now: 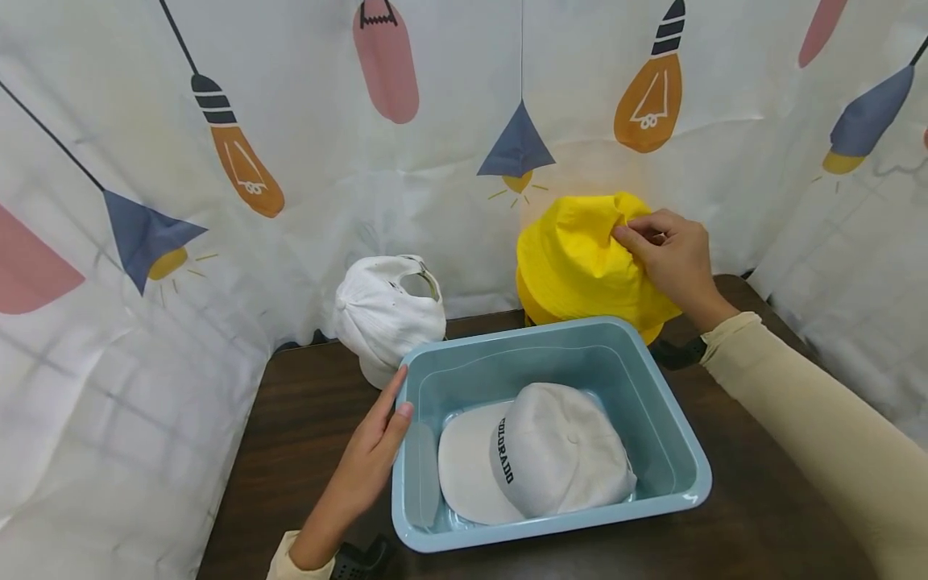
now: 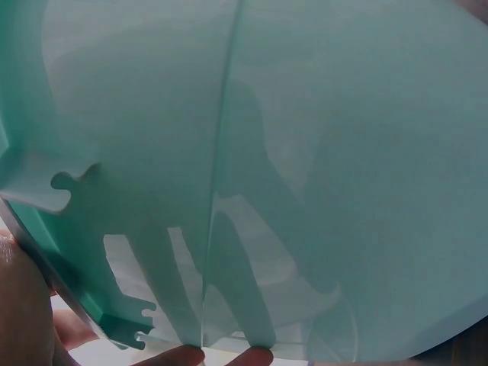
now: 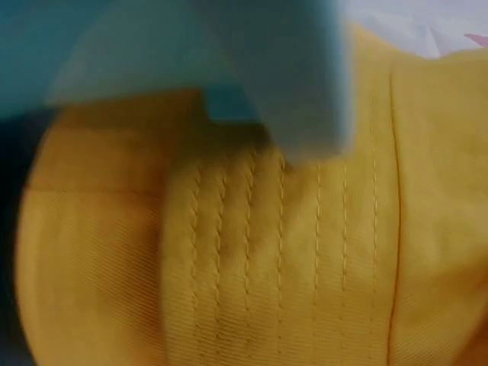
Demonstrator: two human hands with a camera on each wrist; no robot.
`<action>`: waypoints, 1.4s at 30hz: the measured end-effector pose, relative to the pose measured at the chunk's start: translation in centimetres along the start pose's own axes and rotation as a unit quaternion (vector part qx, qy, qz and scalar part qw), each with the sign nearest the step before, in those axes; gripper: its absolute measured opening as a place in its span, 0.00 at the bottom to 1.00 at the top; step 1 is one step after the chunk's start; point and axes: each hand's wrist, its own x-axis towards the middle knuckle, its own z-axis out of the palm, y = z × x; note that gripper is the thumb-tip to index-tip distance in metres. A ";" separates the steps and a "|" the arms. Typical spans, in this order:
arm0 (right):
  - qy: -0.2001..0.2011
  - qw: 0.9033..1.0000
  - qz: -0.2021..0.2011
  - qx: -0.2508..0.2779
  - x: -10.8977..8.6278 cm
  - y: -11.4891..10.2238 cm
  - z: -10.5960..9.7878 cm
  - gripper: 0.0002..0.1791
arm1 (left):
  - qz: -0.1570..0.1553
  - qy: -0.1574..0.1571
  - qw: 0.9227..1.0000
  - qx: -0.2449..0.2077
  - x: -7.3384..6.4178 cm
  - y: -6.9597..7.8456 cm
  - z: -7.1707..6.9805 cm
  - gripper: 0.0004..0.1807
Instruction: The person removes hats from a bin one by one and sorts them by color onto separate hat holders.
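Observation:
A light-blue plastic basin (image 1: 554,528) stands on the dark table, with a white cap (image 1: 565,451) marked COLORADO lying inside it. My left hand (image 1: 366,455) holds the basin's left rim, its thumb at the rim and fingertips against the outer wall (image 2: 320,191). Behind the far right corner, my right hand (image 1: 674,254) pinches the crown of a yellow bucket hat (image 1: 573,258) between thumb and fingers. The hat's lower brim is partly hidden by the basin. In the right wrist view, the stitched yellow fabric (image 3: 305,252) fills most of the frame.
Another white cap (image 1: 387,314), its back opening showing, sits beyond the basin's far left corner, close to the curtain. The patterned white curtain (image 1: 449,209) hangs along the back and sides of the wooden table (image 1: 312,419).

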 end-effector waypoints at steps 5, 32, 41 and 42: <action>0.003 1.000 -0.018 -0.001 -0.3 0.1 0.3 0.18 | 0.001 0.001 1.000 0.003 0.0 -0.2 -0.2 0.31; -0.017 0.997 0.041 0.066 0.8 -0.5 -5.4 0.22 | 0.110 -0.006 0.945 0.307 2.4 10.6 -2.1 0.28; -0.050 0.997 0.037 0.051 1.5 0.6 -7.6 0.19 | 0.184 -0.047 0.936 0.298 9.8 14.9 -1.2 0.31; -0.056 0.997 0.036 0.042 1.5 0.8 -7.7 0.20 | 0.188 -0.047 0.934 0.299 10.8 15.3 -1.1 0.31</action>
